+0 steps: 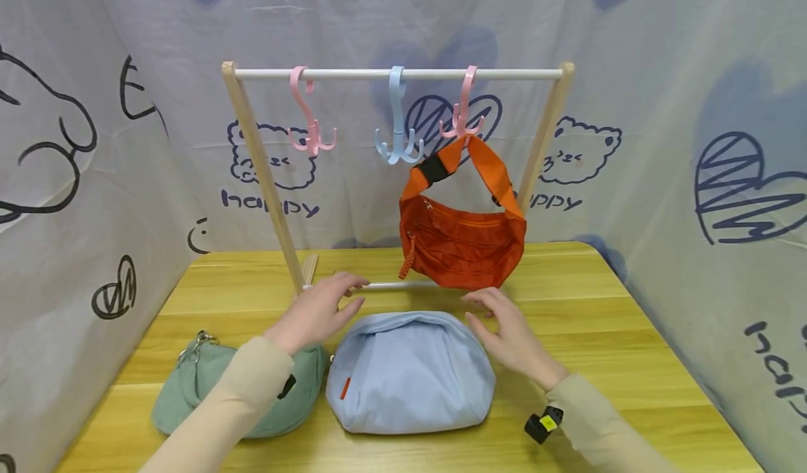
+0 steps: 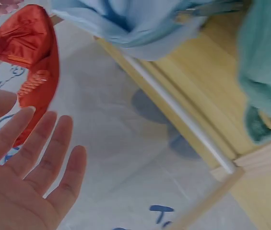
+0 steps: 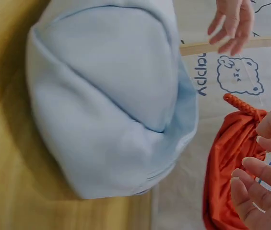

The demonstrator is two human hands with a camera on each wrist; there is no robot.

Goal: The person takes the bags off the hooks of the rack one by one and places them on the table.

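Observation:
A light blue fabric bag (image 1: 412, 375) with a small orange tag stands on the wooden table, between the two hands. Above its upper left edge hovers the left hand (image 1: 320, 312), fingers spread and holding nothing. The right hand (image 1: 507, 329) is by the bag's upper right edge, its fingers loosely bent and apart from the cloth in the right wrist view. An orange waist bag (image 1: 463, 238) hangs by its strap from the right pink hook (image 1: 462, 119). Partly behind the left forearm lies a green bag (image 1: 290, 396) with metal rings.
A rack with wooden legs (image 1: 265, 179) and a white rod (image 1: 353, 74) stands at the back of the table (image 1: 605, 361). From the rod hang another pink hook (image 1: 309, 126) and a blue hook (image 1: 397, 126). Patterned cloth (image 1: 668, 73) encloses the table's back and sides.

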